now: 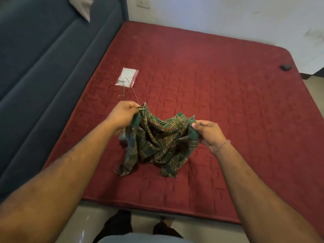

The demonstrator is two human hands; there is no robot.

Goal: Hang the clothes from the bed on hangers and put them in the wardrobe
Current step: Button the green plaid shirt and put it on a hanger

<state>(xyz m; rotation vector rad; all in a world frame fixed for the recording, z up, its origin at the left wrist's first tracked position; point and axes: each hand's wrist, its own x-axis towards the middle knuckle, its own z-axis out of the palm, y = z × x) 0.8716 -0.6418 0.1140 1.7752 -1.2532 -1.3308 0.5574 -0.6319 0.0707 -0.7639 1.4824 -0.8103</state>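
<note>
Early on: both hands, left (122, 114) and right (208, 133), grip the green plaid shirt (157, 144) over the bed (228, 102), wire hanger (128, 92) seemingly unthreaded, wardrobe unseen.

— What blocks me on the bed (219, 81)?

— I see the green plaid shirt (157, 142) bunched mid-mattress between my left hand (122, 114) and right hand (208, 134). Beyond the left hand lies a wire hanger (128, 90), its far end over a small white packet (127, 76).

— And to the right?

— Open red quilt all the way, save a small dark object (285, 67) near the far corner (I can't tell what it is). A dark blue sofa (43, 67) walls the left edge.
</note>
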